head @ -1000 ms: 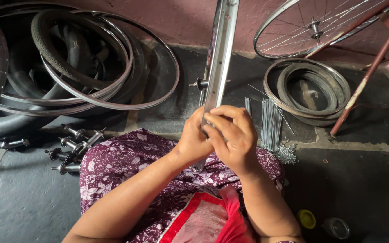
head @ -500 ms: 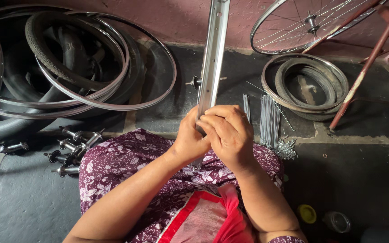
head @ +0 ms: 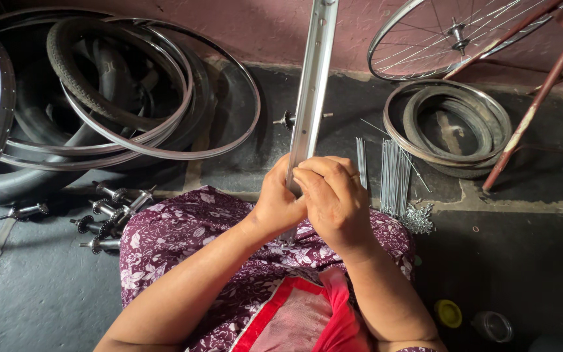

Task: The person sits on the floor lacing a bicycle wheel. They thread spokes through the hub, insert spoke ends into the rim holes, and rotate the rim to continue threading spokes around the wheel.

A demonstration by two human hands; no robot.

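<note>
Both hands, left [head: 275,205] and right [head: 333,199], clasp the rim [head: 313,85], edge-on, running straight away from the body.

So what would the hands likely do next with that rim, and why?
Probably reach the right hand to the spokes lying beside the knee. Both hands, left hand included, clasp the bare rim upright, and no spoke shows fitted in it yet.

Loose spokes [head: 395,176], hubs [head: 109,218], stacked tyres [head: 454,127] on floor

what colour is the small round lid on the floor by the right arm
Yellow; the small round lid shows best in the head view, beside a clear jar.
</note>
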